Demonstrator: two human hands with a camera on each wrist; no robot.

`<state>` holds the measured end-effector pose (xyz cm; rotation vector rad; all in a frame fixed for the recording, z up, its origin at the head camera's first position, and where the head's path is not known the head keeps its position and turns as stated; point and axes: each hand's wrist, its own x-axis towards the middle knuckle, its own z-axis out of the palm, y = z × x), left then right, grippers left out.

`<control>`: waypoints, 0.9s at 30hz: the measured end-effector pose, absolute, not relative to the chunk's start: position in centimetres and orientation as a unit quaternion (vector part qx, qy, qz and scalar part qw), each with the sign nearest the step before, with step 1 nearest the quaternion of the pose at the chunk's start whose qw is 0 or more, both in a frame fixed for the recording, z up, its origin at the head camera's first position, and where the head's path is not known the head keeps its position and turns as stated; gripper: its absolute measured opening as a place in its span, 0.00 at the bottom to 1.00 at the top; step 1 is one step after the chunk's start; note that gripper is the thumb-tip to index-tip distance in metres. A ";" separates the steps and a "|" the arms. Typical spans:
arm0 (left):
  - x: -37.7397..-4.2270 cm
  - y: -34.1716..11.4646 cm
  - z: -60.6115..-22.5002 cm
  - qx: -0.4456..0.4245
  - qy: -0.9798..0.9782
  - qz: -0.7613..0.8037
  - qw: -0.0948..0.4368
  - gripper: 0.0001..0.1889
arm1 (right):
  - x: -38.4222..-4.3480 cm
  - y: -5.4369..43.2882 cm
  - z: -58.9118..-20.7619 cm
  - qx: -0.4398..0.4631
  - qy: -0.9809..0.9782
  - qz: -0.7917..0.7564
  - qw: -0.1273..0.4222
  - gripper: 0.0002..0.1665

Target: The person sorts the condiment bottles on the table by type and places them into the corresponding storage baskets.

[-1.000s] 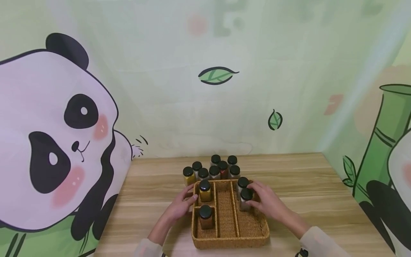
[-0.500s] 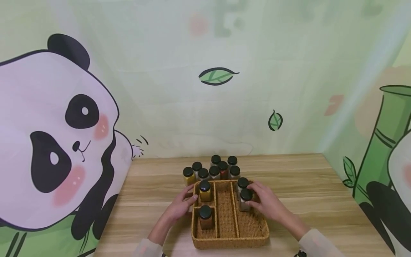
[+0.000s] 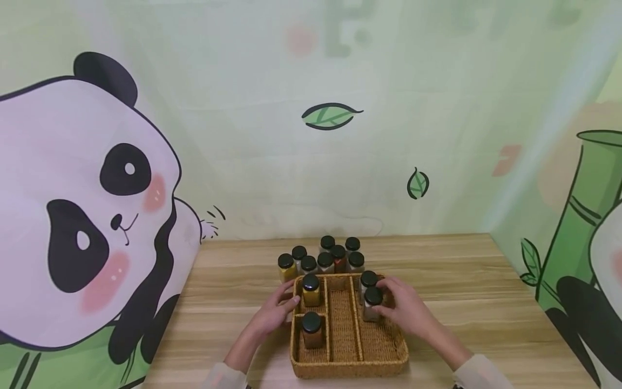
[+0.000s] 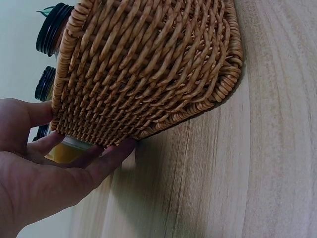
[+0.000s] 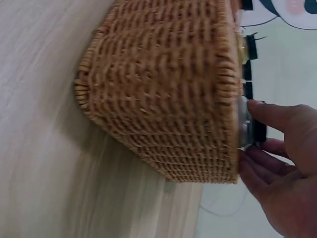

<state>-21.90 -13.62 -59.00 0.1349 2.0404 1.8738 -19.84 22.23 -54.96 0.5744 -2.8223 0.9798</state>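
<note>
My right hand [image 3: 405, 308] pinches a clear spice jar [image 3: 371, 312] with a black lid between thumb and fingers, in the right compartment of a woven basket [image 3: 350, 369]. In the right wrist view the jar [image 5: 244, 124] shows above the basket's rim. Another black-lidded jar [image 3: 368, 280] stands just behind it. My left hand [image 3: 273, 313] rests against the basket's left side near the back corner; in the left wrist view its extended fingers [image 4: 111, 157] touch the outer wall. The left compartments hold a yellow-filled jar [image 3: 311, 292] and a brown-filled jar [image 3: 312, 332].
Several black-lidded jars stand close behind the basket, among them a yellow one [image 3: 286, 267] and a red one [image 3: 338, 259]. The basket's middle compartment [image 3: 342, 324] is long and narrow. A panda-printed cloth [image 3: 243, 135] hangs behind the wooden table [image 3: 466, 281].
Almost nothing differs. Both hands, the basket and the pinched jar keep their places, and the head view shifts very slightly.
</note>
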 end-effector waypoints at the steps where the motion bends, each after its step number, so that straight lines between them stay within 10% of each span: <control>1: -21.9 -13.6 -59.0 0.048 0.723 0.664 0.183 0.34 | -19.7 22.3 -54.7 0.187 -0.924 0.329 0.045 0.27; 27: -22.0 -13.5 -59.0 0.047 0.744 0.645 0.169 0.33 | -22.0 23.9 -52.2 0.171 -0.895 0.407 0.065 0.25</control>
